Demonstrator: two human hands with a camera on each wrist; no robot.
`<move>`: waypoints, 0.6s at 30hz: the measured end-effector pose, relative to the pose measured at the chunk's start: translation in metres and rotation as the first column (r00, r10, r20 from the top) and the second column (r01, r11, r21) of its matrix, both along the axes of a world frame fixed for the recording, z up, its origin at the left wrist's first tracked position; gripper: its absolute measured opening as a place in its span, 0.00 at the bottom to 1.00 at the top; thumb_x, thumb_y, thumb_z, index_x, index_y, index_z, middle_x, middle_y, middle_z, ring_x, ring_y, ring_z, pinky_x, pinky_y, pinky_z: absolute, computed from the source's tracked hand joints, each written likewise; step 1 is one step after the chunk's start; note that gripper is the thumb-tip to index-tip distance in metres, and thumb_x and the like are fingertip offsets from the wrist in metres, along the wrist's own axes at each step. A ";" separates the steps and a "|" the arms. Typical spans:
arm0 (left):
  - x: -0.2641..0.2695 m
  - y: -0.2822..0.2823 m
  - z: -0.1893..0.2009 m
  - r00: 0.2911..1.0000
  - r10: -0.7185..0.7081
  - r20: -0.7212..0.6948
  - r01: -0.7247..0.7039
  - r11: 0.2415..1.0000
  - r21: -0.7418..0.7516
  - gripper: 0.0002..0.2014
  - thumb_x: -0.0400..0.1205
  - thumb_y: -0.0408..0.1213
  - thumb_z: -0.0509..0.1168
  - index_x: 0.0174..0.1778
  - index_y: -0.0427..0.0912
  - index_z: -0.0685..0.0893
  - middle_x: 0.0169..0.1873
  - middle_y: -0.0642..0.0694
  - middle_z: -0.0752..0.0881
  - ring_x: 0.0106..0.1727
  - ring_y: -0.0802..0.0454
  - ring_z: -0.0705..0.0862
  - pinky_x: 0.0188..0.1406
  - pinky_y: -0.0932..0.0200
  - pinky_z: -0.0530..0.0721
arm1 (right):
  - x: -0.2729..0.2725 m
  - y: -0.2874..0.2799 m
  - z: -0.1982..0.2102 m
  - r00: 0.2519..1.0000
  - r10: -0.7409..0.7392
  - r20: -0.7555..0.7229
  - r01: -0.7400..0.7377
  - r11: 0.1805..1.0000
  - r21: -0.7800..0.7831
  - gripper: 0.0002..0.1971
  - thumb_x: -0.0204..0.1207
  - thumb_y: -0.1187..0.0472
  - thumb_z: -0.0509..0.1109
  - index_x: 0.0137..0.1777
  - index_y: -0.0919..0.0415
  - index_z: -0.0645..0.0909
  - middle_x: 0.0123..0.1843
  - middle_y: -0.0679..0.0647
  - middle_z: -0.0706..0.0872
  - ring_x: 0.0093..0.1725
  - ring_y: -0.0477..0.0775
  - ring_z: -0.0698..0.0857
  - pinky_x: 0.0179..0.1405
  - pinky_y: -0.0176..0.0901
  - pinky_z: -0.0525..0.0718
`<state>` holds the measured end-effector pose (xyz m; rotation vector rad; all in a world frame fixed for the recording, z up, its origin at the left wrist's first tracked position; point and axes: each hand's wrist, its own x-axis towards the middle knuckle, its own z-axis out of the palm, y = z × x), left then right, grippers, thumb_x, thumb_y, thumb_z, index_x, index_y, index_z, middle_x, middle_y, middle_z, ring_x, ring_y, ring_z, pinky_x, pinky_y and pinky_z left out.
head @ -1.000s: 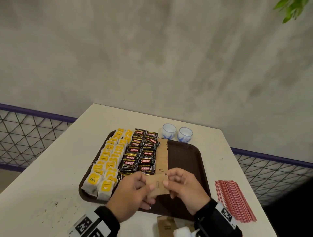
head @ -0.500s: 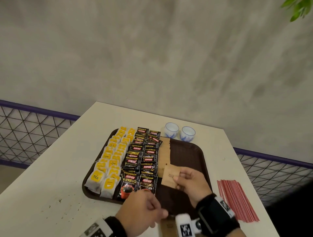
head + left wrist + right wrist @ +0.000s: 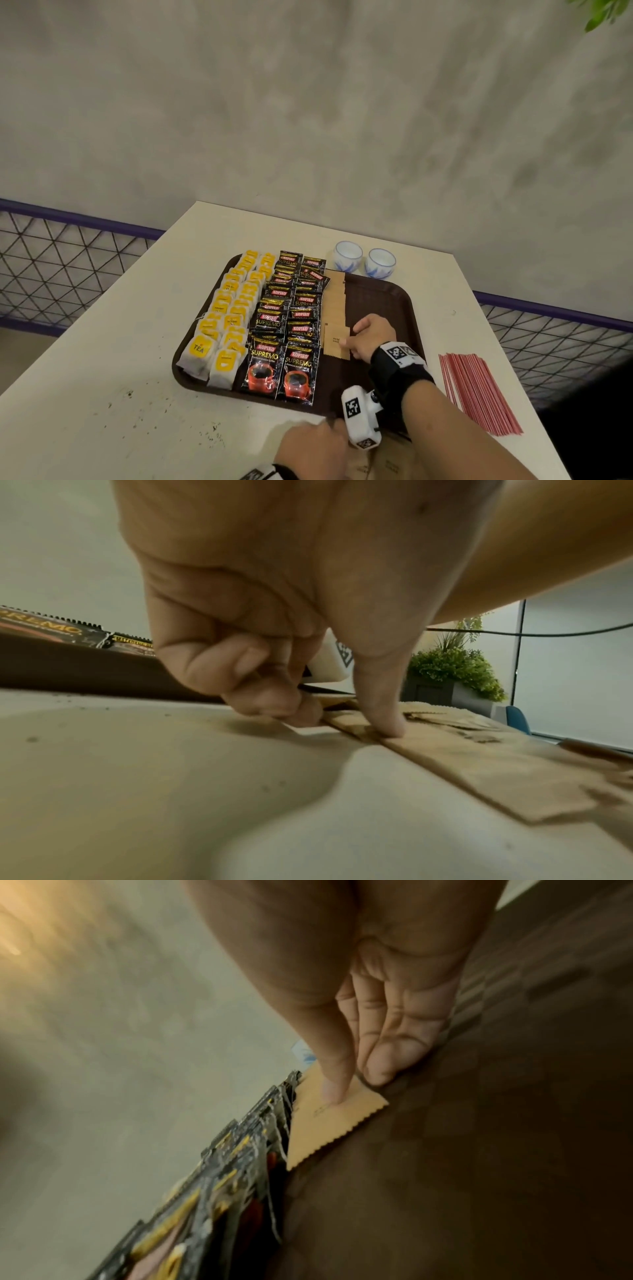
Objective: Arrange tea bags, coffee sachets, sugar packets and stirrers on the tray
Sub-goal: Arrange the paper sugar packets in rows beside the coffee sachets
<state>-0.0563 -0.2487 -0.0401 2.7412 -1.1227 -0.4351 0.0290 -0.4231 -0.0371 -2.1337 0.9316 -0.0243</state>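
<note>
While right hand [image 3: 371,337] pinches sugar packet [image 3: 337,341] at centre of tray [image 3: 394,301], lower flat, edge flush w/ coffee sachets [image 3: 294,329]; left hand [image 3: 313,448], bottom centre, pinching next packet [image 3: 479,767].

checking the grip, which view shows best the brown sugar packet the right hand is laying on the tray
The right wrist view: the sugar packet fills mid-frame, with the right hand pinching its corner. The head view shows the same packet smaller, flat on the tray beside the coffee sachets. The left wrist view does not show it.
</note>
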 end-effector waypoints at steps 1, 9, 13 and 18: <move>-0.004 0.002 0.022 0.995 -0.055 -0.080 0.060 0.995 0.073 0.27 0.46 0.58 0.81 0.36 0.48 0.90 0.21 0.42 0.85 0.21 0.47 0.85 0.14 0.71 0.58 | -0.003 0.000 0.003 1.000 -0.003 -0.001 0.003 1.000 0.027 0.19 0.59 0.60 0.86 0.40 0.56 0.76 0.39 0.57 0.90 0.34 0.55 0.88 0.44 0.50 0.90; 0.000 0.019 0.025 0.998 -0.019 -0.066 0.019 1.000 -0.011 0.14 0.83 0.45 0.58 0.64 0.52 0.78 0.59 0.42 0.84 0.61 0.38 0.82 0.59 0.48 0.80 | -0.062 -0.001 0.056 0.982 0.103 0.156 -0.131 0.976 0.176 0.13 0.73 0.59 0.77 0.53 0.59 0.78 0.43 0.61 0.86 0.33 0.52 0.86 0.36 0.45 0.87; 0.001 0.033 0.022 0.990 0.042 -0.134 -0.076 0.962 -0.261 0.14 0.84 0.52 0.57 0.54 0.52 0.84 0.46 0.50 0.89 0.49 0.48 0.86 0.49 0.55 0.84 | -0.113 -0.003 0.076 0.965 0.219 0.144 -0.241 0.958 0.155 0.10 0.75 0.57 0.75 0.54 0.56 0.80 0.46 0.64 0.87 0.35 0.49 0.86 0.33 0.38 0.84; -0.003 0.049 0.034 0.953 0.073 -0.293 -0.184 0.909 -0.373 0.10 0.84 0.48 0.60 0.52 0.57 0.87 0.38 0.57 0.88 0.42 0.62 0.85 0.46 0.64 0.84 | -0.101 0.000 0.056 0.976 0.218 -0.001 -0.214 0.961 0.177 0.18 0.79 0.60 0.70 0.68 0.59 0.77 0.50 0.52 0.84 0.44 0.48 0.84 0.42 0.38 0.87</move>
